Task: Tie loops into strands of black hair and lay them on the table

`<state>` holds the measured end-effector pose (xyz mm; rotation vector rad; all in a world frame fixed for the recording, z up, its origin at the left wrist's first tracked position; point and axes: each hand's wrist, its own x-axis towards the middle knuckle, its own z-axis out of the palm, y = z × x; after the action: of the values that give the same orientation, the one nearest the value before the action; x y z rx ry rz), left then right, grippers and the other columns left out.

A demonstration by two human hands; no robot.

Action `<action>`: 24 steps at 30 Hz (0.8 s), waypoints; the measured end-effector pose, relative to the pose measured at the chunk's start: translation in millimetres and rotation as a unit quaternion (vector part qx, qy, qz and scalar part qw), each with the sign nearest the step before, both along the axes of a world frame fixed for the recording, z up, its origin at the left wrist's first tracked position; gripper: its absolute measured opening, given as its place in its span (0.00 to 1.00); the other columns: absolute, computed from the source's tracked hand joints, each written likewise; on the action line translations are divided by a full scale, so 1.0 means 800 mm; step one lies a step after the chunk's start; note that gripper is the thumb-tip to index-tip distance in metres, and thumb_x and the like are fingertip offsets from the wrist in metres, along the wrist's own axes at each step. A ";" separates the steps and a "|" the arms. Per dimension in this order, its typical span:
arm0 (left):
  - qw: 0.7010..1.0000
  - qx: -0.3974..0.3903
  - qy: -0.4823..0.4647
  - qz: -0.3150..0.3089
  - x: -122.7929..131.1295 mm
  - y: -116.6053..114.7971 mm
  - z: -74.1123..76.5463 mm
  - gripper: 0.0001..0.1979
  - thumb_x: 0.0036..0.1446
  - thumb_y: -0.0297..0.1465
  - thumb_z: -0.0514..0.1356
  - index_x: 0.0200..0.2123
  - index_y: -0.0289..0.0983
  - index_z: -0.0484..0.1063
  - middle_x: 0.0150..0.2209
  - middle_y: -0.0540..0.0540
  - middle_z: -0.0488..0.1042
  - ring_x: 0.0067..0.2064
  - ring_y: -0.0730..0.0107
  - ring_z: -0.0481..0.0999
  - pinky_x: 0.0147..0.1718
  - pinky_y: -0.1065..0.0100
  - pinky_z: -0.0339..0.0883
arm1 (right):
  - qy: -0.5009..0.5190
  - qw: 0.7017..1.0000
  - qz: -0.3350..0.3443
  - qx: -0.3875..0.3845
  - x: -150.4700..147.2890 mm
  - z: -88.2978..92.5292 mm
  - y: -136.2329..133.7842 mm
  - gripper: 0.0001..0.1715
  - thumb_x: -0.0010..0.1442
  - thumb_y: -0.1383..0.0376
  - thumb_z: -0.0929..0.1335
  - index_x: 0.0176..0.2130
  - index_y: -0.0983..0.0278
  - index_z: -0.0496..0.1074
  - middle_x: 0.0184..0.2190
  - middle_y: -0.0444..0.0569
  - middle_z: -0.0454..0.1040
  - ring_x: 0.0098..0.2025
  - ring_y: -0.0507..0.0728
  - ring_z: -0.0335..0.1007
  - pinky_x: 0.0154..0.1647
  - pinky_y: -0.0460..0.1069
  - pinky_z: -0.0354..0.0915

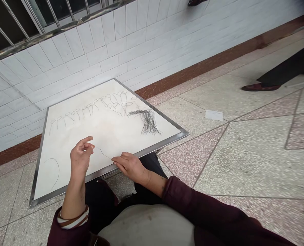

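Note:
A thin dark wire-like strand (101,152) runs slightly bent between my two hands, just over the near part of a white tabletop with a metal edge (72,145). My left hand (80,155) is closed in a pinch on its left end. At the other end, the thumb and fingertips of my right hand (132,166) are pressed together on the strand. Further back on the tabletop lie several looped strands (84,110), each with a round loop and tails, in rows. To their right is a loose bundle of straight dark strands (149,121).
One curved strand (59,169) lies alone at the tabletop's left. Behind stands a white tiled wall (131,44) with a barred window (52,13). A white paper piece (213,115) lies on the floor, near another person's shoe (260,87) at the right.

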<state>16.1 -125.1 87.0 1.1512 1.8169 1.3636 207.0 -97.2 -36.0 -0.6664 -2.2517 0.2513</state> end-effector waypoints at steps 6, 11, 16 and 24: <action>1.000 -0.005 0.011 -0.008 0.001 0.001 -0.003 0.19 0.47 0.32 0.62 0.45 0.38 0.76 0.29 0.50 0.72 0.33 0.70 0.70 0.36 0.66 0.66 | -0.010 0.999 -0.009 -0.044 -0.006 -0.017 -0.015 0.14 0.69 0.66 0.60 0.48 0.66 0.71 0.30 0.48 0.77 0.32 0.53 0.69 0.35 0.47 0.63; 0.998 -0.028 0.054 -0.013 0.004 0.003 -0.011 0.19 0.47 0.32 0.62 0.45 0.40 0.76 0.29 0.50 0.72 0.35 0.68 0.70 0.37 0.65 0.67 | -0.105 0.992 -0.053 0.035 -0.009 0.010 -0.011 0.19 0.68 0.62 0.62 0.53 0.70 0.67 0.31 0.53 0.76 0.37 0.58 0.70 0.41 0.53 0.63; 0.998 -0.022 0.059 -0.023 0.014 0.004 -0.018 0.18 0.48 0.33 0.62 0.45 0.41 0.76 0.29 0.50 0.71 0.35 0.68 0.71 0.37 0.66 0.68 | -0.126 0.986 -0.111 0.002 -0.027 0.040 -0.008 0.17 0.67 0.59 0.64 0.48 0.69 0.68 0.29 0.50 0.74 0.34 0.57 0.70 0.32 0.48 0.60; 0.999 -0.002 0.032 -0.017 0.022 0.003 -0.021 0.18 0.49 0.32 0.62 0.46 0.41 0.76 0.29 0.51 0.71 0.34 0.69 0.71 0.38 0.66 0.69 | -0.106 0.985 -0.134 0.019 -0.040 0.026 -0.003 0.13 0.69 0.61 0.60 0.48 0.65 0.66 0.25 0.45 0.72 0.25 0.52 0.66 0.23 0.46 0.51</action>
<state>33.8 -122.6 69.9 1.2315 1.8348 1.3166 175.0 -99.6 -15.1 -1.0055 -2.3257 0.0050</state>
